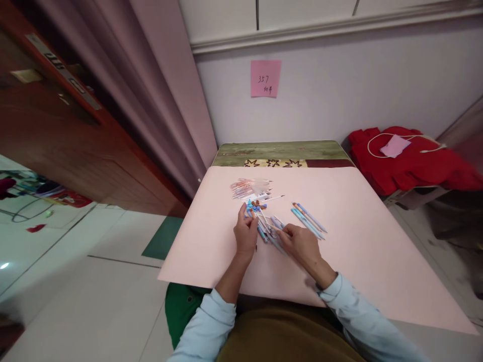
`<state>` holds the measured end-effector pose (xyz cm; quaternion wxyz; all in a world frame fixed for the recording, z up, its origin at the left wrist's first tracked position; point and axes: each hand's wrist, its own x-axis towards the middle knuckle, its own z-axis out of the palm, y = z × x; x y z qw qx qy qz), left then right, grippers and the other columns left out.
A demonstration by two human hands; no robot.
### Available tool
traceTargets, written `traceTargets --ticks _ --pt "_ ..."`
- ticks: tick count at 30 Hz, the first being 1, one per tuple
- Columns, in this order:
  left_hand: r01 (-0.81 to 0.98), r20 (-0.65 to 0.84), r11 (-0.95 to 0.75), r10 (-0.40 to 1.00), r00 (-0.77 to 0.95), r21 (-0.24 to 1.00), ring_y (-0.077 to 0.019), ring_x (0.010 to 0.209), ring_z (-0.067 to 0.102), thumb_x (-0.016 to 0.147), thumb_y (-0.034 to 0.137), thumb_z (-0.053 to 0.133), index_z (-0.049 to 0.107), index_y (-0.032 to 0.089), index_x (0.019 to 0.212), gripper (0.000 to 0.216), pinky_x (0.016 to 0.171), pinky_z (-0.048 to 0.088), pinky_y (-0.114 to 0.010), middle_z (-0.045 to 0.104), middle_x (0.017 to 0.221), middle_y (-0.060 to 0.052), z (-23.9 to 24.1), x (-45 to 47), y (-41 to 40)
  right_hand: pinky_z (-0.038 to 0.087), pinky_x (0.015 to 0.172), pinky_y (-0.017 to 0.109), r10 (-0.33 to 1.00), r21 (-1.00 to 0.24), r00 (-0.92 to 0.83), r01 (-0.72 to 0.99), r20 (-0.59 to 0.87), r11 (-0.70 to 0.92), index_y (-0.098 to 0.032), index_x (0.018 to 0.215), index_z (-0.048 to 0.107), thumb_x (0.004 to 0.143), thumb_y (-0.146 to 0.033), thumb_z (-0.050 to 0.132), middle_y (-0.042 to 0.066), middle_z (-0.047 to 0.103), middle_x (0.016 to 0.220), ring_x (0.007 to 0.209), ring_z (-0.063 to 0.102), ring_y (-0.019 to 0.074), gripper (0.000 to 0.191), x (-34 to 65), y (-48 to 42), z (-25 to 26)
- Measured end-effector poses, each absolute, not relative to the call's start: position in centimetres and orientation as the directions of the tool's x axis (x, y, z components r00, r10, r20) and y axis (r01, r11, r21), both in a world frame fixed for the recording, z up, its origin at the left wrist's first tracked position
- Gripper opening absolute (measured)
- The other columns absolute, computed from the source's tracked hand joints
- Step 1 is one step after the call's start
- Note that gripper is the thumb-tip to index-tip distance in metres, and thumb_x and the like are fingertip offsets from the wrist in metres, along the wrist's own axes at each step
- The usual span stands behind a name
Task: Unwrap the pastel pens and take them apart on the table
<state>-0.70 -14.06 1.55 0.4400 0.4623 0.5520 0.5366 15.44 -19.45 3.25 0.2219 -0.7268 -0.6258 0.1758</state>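
Observation:
A loose heap of pens and pen parts (pixel 264 221) lies in the middle of a pale pink table sheet (pixel 358 261). My left hand (pixel 245 234) rests at the heap's left edge, fingers curled against some blue pieces. My right hand (pixel 300 244) lies on the heap's near right side, fingers pinched on a thin pen. A few assembled pens (pixel 308 217) lie apart to the right. Clear pen barrels and refills (pixel 251 189) lie at the far side, with small blue and brown caps (pixel 256 205) just before them.
A green patterned cloth (pixel 279 153) shows at the table's far end under a pink sticky note (pixel 265 78) on the wall. A red cloth with a white cable (pixel 407 156) lies on a seat at right. Curtain and wooden door stand left.

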Motion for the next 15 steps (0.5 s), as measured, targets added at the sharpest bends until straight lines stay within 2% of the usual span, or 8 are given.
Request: traceTargets --ticks 3,7,12,15 --pt "0.142 0.056 -0.033 0.985 -0.164 0.989 -0.015 0.065 0.061 0.078 0.033 0.067 0.056 0.02 0.124 0.049 0.066 0.044 -0.024 0.07 0.073 0.0 1.2 -0.9 -14.0 0.02 0.054 0.028 0.985 -0.437 0.161 0.891 0.057 -0.12 -0.022 0.071 0.066 0.091 -0.047 0.051 0.005 0.067 0.066 0.06 0.057 0.0159 0.035 15.4 -19.7 3.0" --pt "0.161 0.049 -0.019 0.981 -0.186 0.987 -0.0166 0.068 0.063 0.08 0.035 0.066 0.059 0.022 0.107 0.031 0.067 0.044 -0.025 0.072 0.079 -0.002 0.8 -1.0 -13.7 0.018 0.053 0.029 0.981 -0.36 0.153 0.928 0.116 -0.102 -0.021 0.075 0.067 0.094 -0.048 0.047 0.007 0.069 0.074 0.062 0.058 0.0153 0.039 15.2 -19.6 2.6" --pt "0.138 0.047 -0.017 0.976 -0.212 0.99 -0.016 0.066 0.063 0.077 0.035 0.066 0.06 0.022 0.091 0.021 0.067 0.043 -0.024 0.07 0.073 0.0 0.5 -1.7 -13.6 0.018 0.052 0.028 0.986 -0.36 0.105 0.932 0.131 -0.052 -0.022 0.085 0.07 0.095 -0.047 0.047 0.007 0.068 0.086 0.065 0.058 0.0138 0.035 14.9 -19.7 2.3" --pt "0.193 0.049 -0.011 0.98 -0.193 0.981 -0.0159 0.065 0.062 0.075 0.036 0.068 0.062 0.022 0.086 0.019 0.066 0.043 -0.024 0.069 0.07 0.0 0.3 -2.0 -13.9 0.019 0.053 0.027 0.98 -0.388 0.105 0.921 0.171 -0.031 -0.023 0.095 0.07 0.095 -0.047 0.046 0.007 0.069 0.09 0.068 0.059 0.0146 0.034 14.7 -19.8 1.9"
